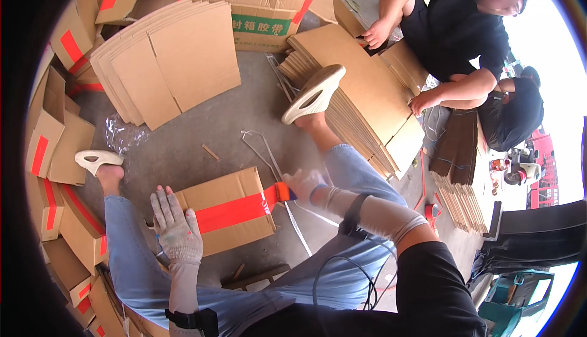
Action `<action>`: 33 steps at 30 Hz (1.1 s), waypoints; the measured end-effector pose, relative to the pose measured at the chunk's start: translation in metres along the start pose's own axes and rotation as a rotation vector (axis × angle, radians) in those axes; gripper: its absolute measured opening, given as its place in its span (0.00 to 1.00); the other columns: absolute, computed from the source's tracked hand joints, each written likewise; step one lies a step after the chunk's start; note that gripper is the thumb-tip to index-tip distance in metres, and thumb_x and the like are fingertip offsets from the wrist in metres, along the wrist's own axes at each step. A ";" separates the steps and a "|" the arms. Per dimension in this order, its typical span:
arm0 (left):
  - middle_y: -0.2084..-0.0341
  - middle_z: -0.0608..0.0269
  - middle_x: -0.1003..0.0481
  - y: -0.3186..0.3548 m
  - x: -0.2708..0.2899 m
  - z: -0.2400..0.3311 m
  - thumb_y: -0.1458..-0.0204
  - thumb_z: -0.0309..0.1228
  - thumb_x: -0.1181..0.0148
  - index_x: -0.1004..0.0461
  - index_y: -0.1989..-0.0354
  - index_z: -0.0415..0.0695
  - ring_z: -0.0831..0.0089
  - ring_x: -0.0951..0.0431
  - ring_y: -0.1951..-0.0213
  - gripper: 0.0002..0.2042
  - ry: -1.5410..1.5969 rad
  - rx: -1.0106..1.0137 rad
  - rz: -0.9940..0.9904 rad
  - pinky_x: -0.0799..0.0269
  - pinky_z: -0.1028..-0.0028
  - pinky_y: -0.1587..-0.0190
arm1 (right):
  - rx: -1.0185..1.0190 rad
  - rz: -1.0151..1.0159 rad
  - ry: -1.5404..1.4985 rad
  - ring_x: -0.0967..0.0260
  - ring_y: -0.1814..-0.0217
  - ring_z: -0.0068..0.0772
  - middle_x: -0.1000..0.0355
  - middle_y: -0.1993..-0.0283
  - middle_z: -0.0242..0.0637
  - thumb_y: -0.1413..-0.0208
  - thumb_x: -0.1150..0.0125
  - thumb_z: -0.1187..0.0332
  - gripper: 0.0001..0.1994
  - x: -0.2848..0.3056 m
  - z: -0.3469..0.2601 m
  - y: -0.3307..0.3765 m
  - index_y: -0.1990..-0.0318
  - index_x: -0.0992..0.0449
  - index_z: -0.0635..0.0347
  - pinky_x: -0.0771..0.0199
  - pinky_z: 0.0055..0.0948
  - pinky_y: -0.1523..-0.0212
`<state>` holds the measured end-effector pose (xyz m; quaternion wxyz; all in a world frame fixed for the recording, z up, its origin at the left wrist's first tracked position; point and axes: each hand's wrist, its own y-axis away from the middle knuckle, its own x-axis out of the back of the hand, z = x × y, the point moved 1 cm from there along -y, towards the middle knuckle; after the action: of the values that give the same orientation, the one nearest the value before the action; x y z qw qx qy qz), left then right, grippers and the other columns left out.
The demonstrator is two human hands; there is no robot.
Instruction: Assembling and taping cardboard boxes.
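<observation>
A brown cardboard box lies on the floor between my legs, with a strip of red tape running along its top. My left hand, in a pale glove, rests flat at the box's left end with its fingers stretched out. At the right end, my right hand is closed on an orange and blue tape dispenser, pressed near where the tape meets the box edge. That hand is a little blurred, and its grip on the handle is partly hidden.
Flat cardboard sheets lean ahead on the left; another stack lies ahead on the right. Taped boxes crowd my left. A co-worker reaches over the right stack, another person behind. Loose straps trail across the floor.
</observation>
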<state>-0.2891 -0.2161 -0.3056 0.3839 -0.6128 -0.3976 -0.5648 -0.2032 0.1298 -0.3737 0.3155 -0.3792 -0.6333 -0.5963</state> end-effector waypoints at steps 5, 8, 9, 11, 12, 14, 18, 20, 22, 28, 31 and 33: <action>0.23 0.48 0.56 0.010 0.004 -0.017 0.37 0.40 0.52 0.55 0.24 0.36 0.49 0.55 0.24 0.36 -0.054 0.063 0.016 0.47 0.56 0.29 | -0.061 -0.249 0.180 0.19 0.51 0.51 0.18 0.55 0.46 0.41 0.43 0.62 0.13 0.027 -0.098 -0.074 0.53 0.16 0.51 0.20 0.53 0.57; 0.24 0.45 0.56 -0.013 0.010 0.024 0.36 0.41 0.54 0.51 0.26 0.33 0.48 0.57 0.23 0.35 0.045 -0.014 0.017 0.49 0.55 0.29 | -0.091 -0.349 0.384 0.19 0.50 0.43 0.18 0.50 0.36 0.41 0.38 0.60 0.12 -0.061 -0.041 -0.133 0.53 0.14 0.47 0.17 0.46 0.57; 0.24 0.44 0.55 0.002 0.003 0.010 0.37 0.42 0.53 0.49 0.26 0.33 0.47 0.56 0.24 0.35 0.066 0.027 0.001 0.50 0.54 0.29 | -0.046 -0.308 0.303 0.18 0.51 0.42 0.18 0.51 0.35 0.44 0.34 0.59 0.13 -0.045 -0.060 -0.107 0.54 0.14 0.46 0.17 0.44 0.57; 0.24 0.43 0.54 0.016 -0.014 -0.005 0.39 0.44 0.50 0.46 0.28 0.31 0.46 0.56 0.24 0.36 0.100 0.016 0.080 0.49 0.52 0.29 | 0.053 -0.411 0.320 0.19 0.48 0.44 0.19 0.48 0.37 0.43 0.35 0.61 0.17 -0.029 -0.081 -0.071 0.47 0.17 0.48 0.18 0.46 0.56; 0.25 0.44 0.53 0.004 -0.020 0.002 0.39 0.43 0.49 0.49 0.26 0.33 0.46 0.54 0.24 0.37 0.163 0.002 0.062 0.50 0.51 0.28 | -0.205 -0.311 0.129 0.21 0.45 0.44 0.21 0.44 0.39 0.43 0.36 0.60 0.17 -0.066 -0.056 -0.079 0.47 0.18 0.49 0.20 0.49 0.52; 0.25 0.45 0.52 0.011 -0.029 -0.010 0.39 0.43 0.47 0.52 0.25 0.35 0.47 0.53 0.24 0.38 0.219 0.014 0.031 0.50 0.50 0.28 | -0.141 -0.168 -0.146 0.23 0.42 0.48 0.23 0.42 0.44 0.46 0.35 0.55 0.24 -0.066 -0.036 -0.059 0.42 0.22 0.53 0.23 0.48 0.46; 0.26 0.40 0.49 0.016 0.004 -0.022 0.49 0.33 0.33 0.53 0.24 0.41 0.47 0.47 0.27 0.46 0.814 0.152 0.287 0.49 0.60 0.26 | -0.456 0.202 -0.719 0.24 0.44 0.56 0.23 0.48 0.57 0.56 0.30 0.43 0.42 0.019 -0.036 0.052 0.37 0.34 0.61 0.24 0.45 0.45; 0.27 0.41 0.47 0.017 -0.032 -0.052 0.49 0.32 0.32 0.53 0.24 0.38 0.52 0.45 0.27 0.46 0.990 0.214 0.270 0.47 0.62 0.27 | -0.500 0.348 -0.820 0.23 0.45 0.58 0.22 0.50 0.58 0.56 0.30 0.39 0.43 0.030 -0.073 0.079 0.38 0.35 0.61 0.24 0.46 0.46; 0.28 0.47 0.44 0.010 -0.089 -0.076 0.48 0.34 0.29 0.52 0.25 0.37 0.59 0.43 0.28 0.46 1.178 0.272 0.004 0.46 0.64 0.28 | -0.477 0.429 -0.800 0.23 0.46 0.59 0.22 0.51 0.58 0.53 0.31 0.38 0.43 0.039 -0.095 0.082 0.37 0.37 0.60 0.25 0.47 0.46; 0.30 0.51 0.42 0.099 0.009 -0.057 0.40 0.38 0.40 0.62 0.23 0.50 0.53 0.42 0.29 0.42 1.950 0.491 -0.537 0.41 0.52 0.31 | -0.491 0.325 -0.764 0.25 0.44 0.58 0.23 0.49 0.57 0.49 0.35 0.38 0.40 0.007 -0.103 0.076 0.36 0.37 0.56 0.26 0.46 0.44; 0.35 0.56 0.36 0.110 -0.045 -0.055 0.43 0.32 0.35 0.53 0.24 0.45 0.65 0.32 0.37 0.41 1.873 0.316 -0.184 0.35 0.64 0.35 | -0.537 0.494 -0.799 0.24 0.48 0.61 0.21 0.54 0.56 0.53 0.29 0.44 0.39 0.021 -0.107 0.088 0.38 0.36 0.55 0.25 0.50 0.48; 0.36 0.59 0.36 0.110 -0.008 -0.037 0.44 0.32 0.34 0.50 0.25 0.43 0.68 0.34 0.38 0.40 1.787 0.260 -0.096 0.36 0.67 0.35 | -0.560 0.519 -0.768 0.24 0.48 0.61 0.22 0.53 0.58 0.47 0.34 0.43 0.35 0.045 -0.107 0.110 0.41 0.35 0.58 0.25 0.51 0.49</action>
<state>-0.2020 -0.2932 -0.3136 0.5918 0.1197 -0.0371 -0.7963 -0.1377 0.0280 -0.2694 0.0852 -0.7833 -0.4056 -0.4632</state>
